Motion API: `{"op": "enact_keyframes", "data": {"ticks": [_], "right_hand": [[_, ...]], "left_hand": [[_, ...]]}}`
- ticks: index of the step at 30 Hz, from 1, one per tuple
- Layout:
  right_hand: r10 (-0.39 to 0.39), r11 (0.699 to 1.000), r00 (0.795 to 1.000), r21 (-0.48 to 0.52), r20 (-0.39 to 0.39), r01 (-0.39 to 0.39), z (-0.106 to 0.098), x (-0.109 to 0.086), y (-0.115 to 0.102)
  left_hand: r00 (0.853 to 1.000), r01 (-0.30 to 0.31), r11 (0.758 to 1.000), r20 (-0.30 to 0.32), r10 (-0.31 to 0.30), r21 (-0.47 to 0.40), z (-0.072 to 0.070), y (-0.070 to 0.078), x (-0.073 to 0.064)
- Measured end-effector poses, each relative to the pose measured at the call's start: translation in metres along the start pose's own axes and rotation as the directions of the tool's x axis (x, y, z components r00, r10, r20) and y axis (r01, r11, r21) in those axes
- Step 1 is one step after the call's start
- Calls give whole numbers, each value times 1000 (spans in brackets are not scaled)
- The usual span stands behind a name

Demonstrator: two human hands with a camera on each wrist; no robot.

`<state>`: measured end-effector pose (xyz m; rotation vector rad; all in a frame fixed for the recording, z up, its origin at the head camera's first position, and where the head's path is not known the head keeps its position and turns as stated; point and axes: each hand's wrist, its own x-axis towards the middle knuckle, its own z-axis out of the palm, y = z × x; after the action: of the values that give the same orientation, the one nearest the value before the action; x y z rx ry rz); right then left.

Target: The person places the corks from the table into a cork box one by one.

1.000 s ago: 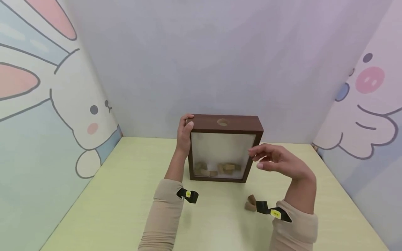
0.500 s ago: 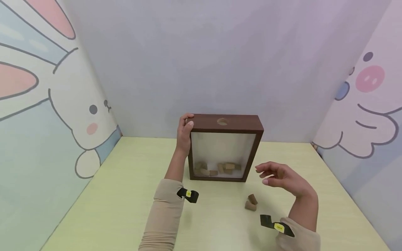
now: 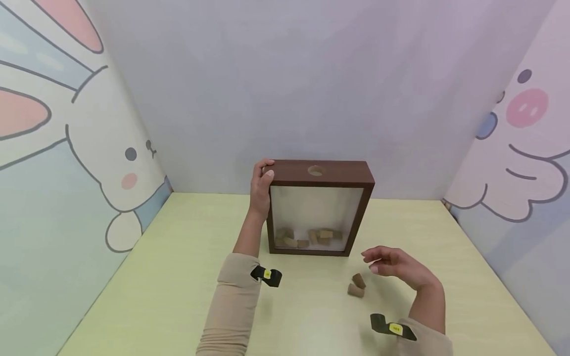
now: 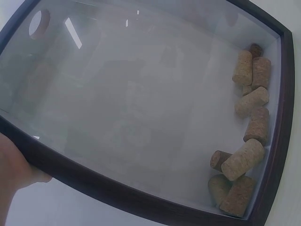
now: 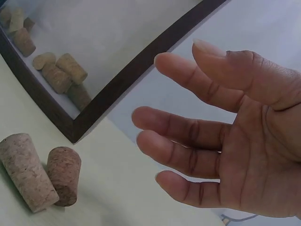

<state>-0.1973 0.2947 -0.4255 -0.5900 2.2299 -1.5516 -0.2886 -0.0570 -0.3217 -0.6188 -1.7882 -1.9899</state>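
Note:
A dark brown wooden shadow box (image 3: 320,174) with a clear front and a round hole in its top stands upright on the table. Several wine corks (image 4: 242,157) lie along the bottom inside it. My left hand (image 3: 260,193) grips the box's upper left corner, thumb in front and fingers over the top. To the right of the box, my right hand (image 3: 396,264) hovers with nothing in it, its fingers relaxed and apart. Two loose corks, a paler cork (image 5: 27,172) and a darker cork (image 5: 64,176), lie close together on the table just left of that hand.
The pale yellow-green table (image 3: 196,277) meets a plain light back wall (image 3: 285,89). Side walls with a cartoon rabbit (image 3: 120,148) and a pink-snouted character (image 3: 525,148) close in the work area. Black straps with yellow labels sit at both cuffs.
My right hand has come down from beside the box's right edge to a lower place near the loose corks. The left hand and the box stay put.

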Motion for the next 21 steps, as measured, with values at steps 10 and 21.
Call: {"op": "enact_keyframes", "data": {"ticks": [10,21], "right_hand": [[53,998,998,30,28,-54,10,5,22],[52,997,993,-60,102,-46,12,18,40]], "left_hand": [[1000,-4,1000,0,4,-1,-1,-1,-1],[1000,-14,1000,1,14,-19,0,-1,0]]}}
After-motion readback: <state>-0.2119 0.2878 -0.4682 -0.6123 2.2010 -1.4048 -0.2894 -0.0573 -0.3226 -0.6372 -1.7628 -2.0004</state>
